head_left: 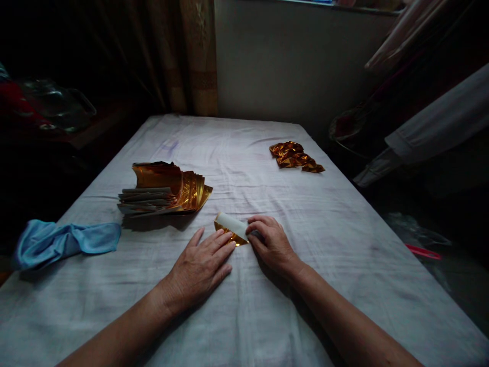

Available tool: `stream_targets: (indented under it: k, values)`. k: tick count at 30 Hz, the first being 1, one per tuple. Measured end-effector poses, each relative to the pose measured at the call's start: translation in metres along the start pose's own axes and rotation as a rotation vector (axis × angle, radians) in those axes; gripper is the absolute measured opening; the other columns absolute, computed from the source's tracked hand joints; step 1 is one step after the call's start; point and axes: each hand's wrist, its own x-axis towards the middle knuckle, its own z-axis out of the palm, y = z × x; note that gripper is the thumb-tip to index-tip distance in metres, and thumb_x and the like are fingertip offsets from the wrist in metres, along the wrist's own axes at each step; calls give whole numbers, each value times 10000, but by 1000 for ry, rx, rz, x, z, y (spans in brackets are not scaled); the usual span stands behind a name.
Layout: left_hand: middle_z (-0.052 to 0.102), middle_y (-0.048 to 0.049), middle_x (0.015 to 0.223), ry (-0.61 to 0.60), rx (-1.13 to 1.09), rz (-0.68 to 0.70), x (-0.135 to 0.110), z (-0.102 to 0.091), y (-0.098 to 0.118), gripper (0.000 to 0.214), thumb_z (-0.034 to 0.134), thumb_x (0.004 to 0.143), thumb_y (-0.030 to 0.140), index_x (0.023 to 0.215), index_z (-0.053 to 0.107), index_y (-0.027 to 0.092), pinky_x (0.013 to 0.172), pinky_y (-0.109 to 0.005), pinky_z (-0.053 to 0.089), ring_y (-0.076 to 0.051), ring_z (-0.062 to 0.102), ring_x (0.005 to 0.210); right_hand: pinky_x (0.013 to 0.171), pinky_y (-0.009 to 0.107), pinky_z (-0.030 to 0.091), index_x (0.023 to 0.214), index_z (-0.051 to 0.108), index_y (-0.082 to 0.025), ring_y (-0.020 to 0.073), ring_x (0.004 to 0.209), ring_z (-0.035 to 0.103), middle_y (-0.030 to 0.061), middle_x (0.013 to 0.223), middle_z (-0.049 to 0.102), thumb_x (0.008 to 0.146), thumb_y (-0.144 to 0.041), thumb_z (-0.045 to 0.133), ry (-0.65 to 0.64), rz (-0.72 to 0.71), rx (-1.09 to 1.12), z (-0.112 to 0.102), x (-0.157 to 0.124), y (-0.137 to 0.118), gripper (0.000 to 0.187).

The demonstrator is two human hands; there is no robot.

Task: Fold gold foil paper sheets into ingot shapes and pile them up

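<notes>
At nine o'clock from the foil piece (231,224) lying on the white sheet (344,239) rests a crumpled blue cloth (71,242). At ten o'clock sits a stack of gold sheets (164,193), curled. Between seven and eight, the left hand (204,262) lies with fingers outstretched over the foil's near edge, clutching nothing. Between three and four, the right hand (272,242) bends its fingers at the foil's right end; whether they pinch it cannot be told. Past one o'clock, folded gold pieces (291,159) lie clustered.

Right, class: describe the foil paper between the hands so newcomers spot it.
On the white cloth, find the left hand and right hand. Between them lies the foil paper: one folded piece, mostly pale with a gold near edge, unlike the thick foil stack and golden foil pile.
</notes>
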Motion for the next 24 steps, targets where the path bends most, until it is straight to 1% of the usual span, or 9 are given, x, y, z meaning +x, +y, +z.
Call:
stream_targets:
  k: [2,4,7,11,14,16,20,22,24]
  values:
    - [608,-74,1400,1,-23,-5,0,-1,-4,336,465,1013,372,1286,597,227,1183,-499,203,-244,519,1328,950,435,462,965,669,-224,244,1088,598,86,1137,680,866,-125,544,49,-25,9,-4,-3,8,189]
    - [624,-72,1376,1,-50,9,2,-3,-10,289,477,1008,339,1237,616,231,1191,-513,182,-235,532,1312,958,440,460,1028,666,-216,250,1095,594,97,1148,681,849,-96,517,79,-33,-29,-6,-6,11,262]
    - [661,-58,1309,0,-66,52,9,-7,-16,220,491,995,271,1147,647,235,1194,-524,181,-219,580,1245,932,432,460,1068,662,-227,251,1072,597,88,1139,692,803,-54,510,47,-40,-81,-5,-11,6,351]
    - [721,-25,1133,18,-13,87,23,-8,-18,132,555,964,266,966,681,227,1175,-499,261,-207,652,1091,881,412,460,1100,654,-224,250,1024,606,82,1085,707,773,-53,513,-3,-22,-76,-2,-12,-7,395]
    - [733,-6,1063,43,31,109,30,-6,-18,128,570,966,288,988,686,239,1144,-488,328,-199,673,1014,878,414,460,1110,655,-210,251,1018,610,80,1070,711,738,-46,510,-11,-1,-40,-2,-12,-11,432]
    - [736,0,1050,71,58,121,31,-4,-18,147,548,981,291,1008,685,247,1126,-472,361,-185,679,975,891,417,464,1109,660,-215,249,1025,612,74,1070,714,723,-49,521,-14,8,-13,-2,-12,-10,443]
    - [737,-9,1030,112,117,169,30,-1,-19,193,491,1006,259,981,680,232,1111,-440,393,-164,679,943,902,409,473,1111,665,-242,235,1007,631,49,1062,725,718,-54,545,-41,18,37,-5,-10,-5,452]
    - [736,-12,1024,118,143,198,30,0,-21,193,481,1007,231,988,673,223,1105,-439,402,-164,678,951,915,409,477,1130,666,-246,231,1015,632,47,1076,720,716,-49,552,-81,3,43,-7,-6,-2,472]
    - [736,-16,1025,120,166,226,30,-1,-23,195,470,1008,196,1006,665,214,1094,-432,415,-165,677,958,940,411,480,1151,668,-236,232,1057,623,62,1123,703,723,-48,563,-115,-49,34,-9,0,1,479]
